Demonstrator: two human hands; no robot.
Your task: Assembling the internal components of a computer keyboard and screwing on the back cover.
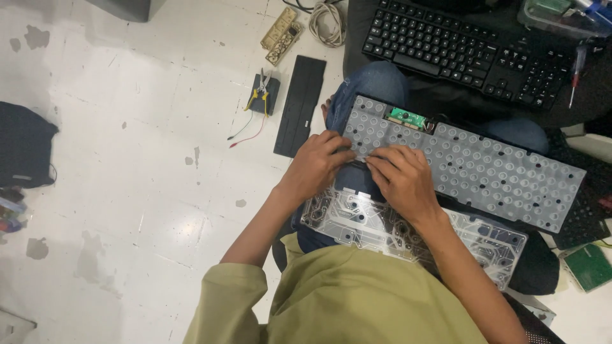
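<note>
A grey rubber dome sheet (484, 169) of a taken-apart keyboard lies across my lap, with a small green circuit board (407, 117) at its upper edge. Below it rests a clear plastic membrane sheet (357, 223). My left hand (315, 162) and my right hand (401, 175) meet at the lower left edge of the dome sheet, fingertips pinching something small there. What they pinch is hidden by the fingers.
An intact black keyboard (459, 48) lies ahead. On the white floor to the left are a black flat panel (299, 105), yellow-handled pliers (261, 94), a beige strip (280, 35), coiled cable (327, 22) and a dark bag (25, 143). A green board (590, 266) lies at right.
</note>
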